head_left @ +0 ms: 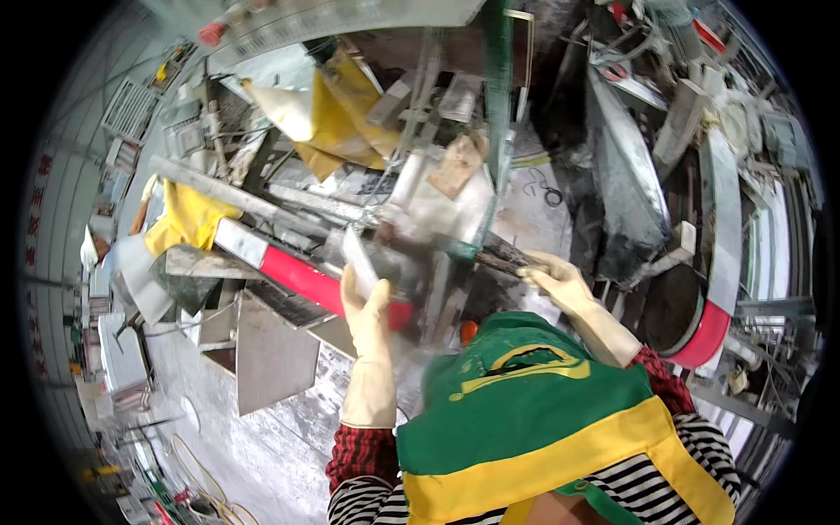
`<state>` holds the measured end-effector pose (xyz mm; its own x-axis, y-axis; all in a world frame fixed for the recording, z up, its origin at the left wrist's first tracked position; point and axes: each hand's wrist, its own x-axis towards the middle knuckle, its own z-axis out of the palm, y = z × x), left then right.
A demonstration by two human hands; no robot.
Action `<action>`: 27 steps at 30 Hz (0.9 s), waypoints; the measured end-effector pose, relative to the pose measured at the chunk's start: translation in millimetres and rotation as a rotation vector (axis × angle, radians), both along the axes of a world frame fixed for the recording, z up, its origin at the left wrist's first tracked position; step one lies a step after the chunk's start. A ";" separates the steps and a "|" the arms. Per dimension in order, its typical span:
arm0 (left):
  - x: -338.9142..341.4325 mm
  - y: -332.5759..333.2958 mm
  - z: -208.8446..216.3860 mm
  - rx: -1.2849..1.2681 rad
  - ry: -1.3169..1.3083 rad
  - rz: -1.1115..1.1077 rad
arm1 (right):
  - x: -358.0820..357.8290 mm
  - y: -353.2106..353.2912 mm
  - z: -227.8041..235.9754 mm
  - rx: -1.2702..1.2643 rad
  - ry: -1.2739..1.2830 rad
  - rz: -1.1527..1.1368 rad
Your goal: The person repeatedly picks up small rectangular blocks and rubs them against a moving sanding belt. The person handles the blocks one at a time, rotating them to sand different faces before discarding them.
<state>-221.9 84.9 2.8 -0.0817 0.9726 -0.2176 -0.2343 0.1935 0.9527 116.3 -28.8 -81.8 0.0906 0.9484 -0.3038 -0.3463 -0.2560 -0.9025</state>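
My left hand (pixel 367 319), in a cream rubber glove, is closed around a thin white rectangular piece (pixel 359 260) that stands tilted between thumb and fingers. My right hand (pixel 560 282), gloved the same way, has its fingers closed on the end of a dark, worn bar (pixel 503 256). That bar runs left toward a machine part in the middle, where motion smears the details. A red and white beam (pixel 302 280) passes just behind my left hand. An orange-red knob (pixel 469 332) sits low between my hands, close to my green apron (pixel 499 420).
Yellow cloth (pixel 188 214) hangs over a grey rail at left, with another yellow sheet (pixel 328 114) farther back. A grey metal plate (pixel 278 354) juts out below the beam. At right stand a plastic-covered panel (pixel 621 175) and a round dark drum (pixel 669 311) with a red edge.
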 end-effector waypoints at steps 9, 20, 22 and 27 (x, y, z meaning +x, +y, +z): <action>158.0 -35.7 21.0 -0.060 -0.244 -0.645 | -11.0 16.2 136.1 0.069 -0.395 -0.038; 227.2 -59.1 40.0 -0.330 -0.508 -1.003 | 65.5 -43.8 123.5 0.012 -0.032 -0.569; 236.1 -65.4 47.0 -0.367 -0.542 -1.092 | 84.1 -49.8 123.8 0.053 -0.080 -0.658; 251.3 -79.7 50.6 -0.422 -0.572 -1.166 | 101.2 -68.3 127.7 0.055 -0.083 -0.796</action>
<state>29.4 5.2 53.4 0.9340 0.2659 -0.2388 -0.0741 0.7977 0.5985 217.5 -97.1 45.9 0.7667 0.6027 -0.2213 -0.3379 0.0856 -0.9373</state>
